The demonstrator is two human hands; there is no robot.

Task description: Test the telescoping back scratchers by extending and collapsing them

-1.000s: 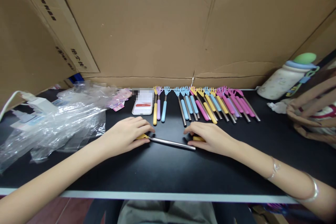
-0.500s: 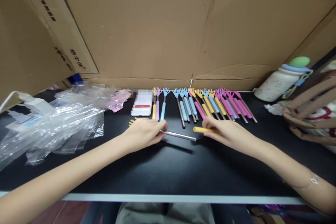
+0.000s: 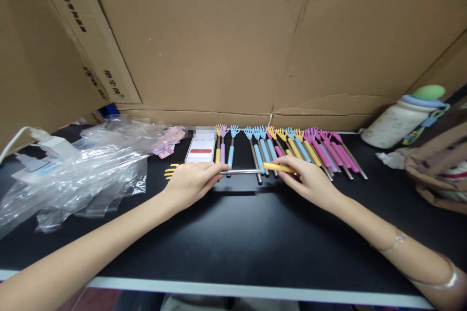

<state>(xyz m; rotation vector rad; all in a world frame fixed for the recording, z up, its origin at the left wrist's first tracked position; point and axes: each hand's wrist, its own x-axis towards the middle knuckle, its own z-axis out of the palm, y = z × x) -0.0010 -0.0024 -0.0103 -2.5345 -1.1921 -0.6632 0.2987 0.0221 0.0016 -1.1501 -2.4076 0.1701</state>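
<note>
The left hand is closed around a yellow-headed scratcher, thumb and fingers pinching its slim, shiny metal rod, while its yellow claw head sticks out past the knuckles. The right hand pinches a smooth yellow handle, a separate tube, between thumb and fingertips. From here I see both parts held above the surface, a thin shadow lying under the rod. The rod runs sideways, almost in line with the near edge, its prongs to the person's left and its bare tip to the right. The handle slopes slightly, its end aimed left at that tip; they are very near each other, though I can't tell whether they touch

Just beyond, more scratchers in pink, blue, yellow and purple lie in a row, claws toward the cardboard wall. A smaller group sits beside a phone. To the left, clear plastic bags are heaped, and I can't make out whether anything is inside. At the far right stand a pale bottle with a blue lid, its contents hidden, and a tan-strapped bag
</note>
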